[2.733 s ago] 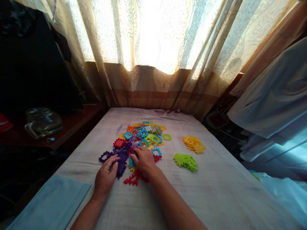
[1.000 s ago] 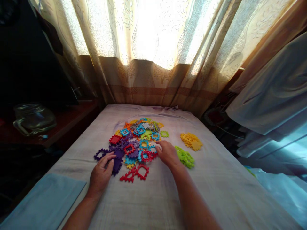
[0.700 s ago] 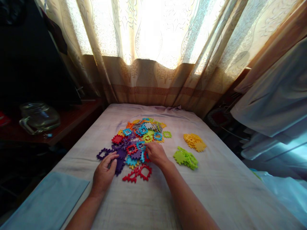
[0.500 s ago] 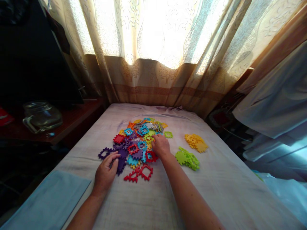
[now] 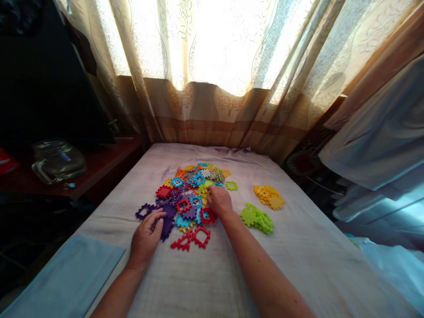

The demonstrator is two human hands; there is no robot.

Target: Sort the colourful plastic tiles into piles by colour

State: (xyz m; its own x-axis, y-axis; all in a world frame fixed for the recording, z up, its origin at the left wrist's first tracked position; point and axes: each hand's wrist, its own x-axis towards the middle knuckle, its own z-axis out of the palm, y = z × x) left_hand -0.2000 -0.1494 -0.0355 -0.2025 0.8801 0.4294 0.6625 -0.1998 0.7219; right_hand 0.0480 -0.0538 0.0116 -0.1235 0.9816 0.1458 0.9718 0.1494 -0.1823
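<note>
A heap of toothed plastic tiles lies on the pale sheet, with purple, blue, red, grey and yellow pieces overlapping. My left hand (image 5: 145, 236) rests at the heap's near left edge, against a purple tile (image 5: 169, 212); its thumb is apart from the loosely bent fingers. Into the middle of the heap reaches my right hand (image 5: 220, 201), fingers curled down and closed beside a lime green tile (image 5: 202, 191). Its fingertips are partly hidden, so what they grip cannot be made out. A red frame tile (image 5: 208, 215) lies just below that hand.
Separate piles of lime green tiles (image 5: 256, 218) and yellow tiles (image 5: 269, 197) lie to the right. Two joined-looking red frames (image 5: 200, 236) sit in front of the heap. A light blue folder-like sheet (image 5: 71, 269) lies front left; a glass jug (image 5: 59, 161) stands on the side table.
My right hand has shifted slightly left and nearer within the heap, partly covering the lime green tile beside its fingers. My left hand stays in place.
</note>
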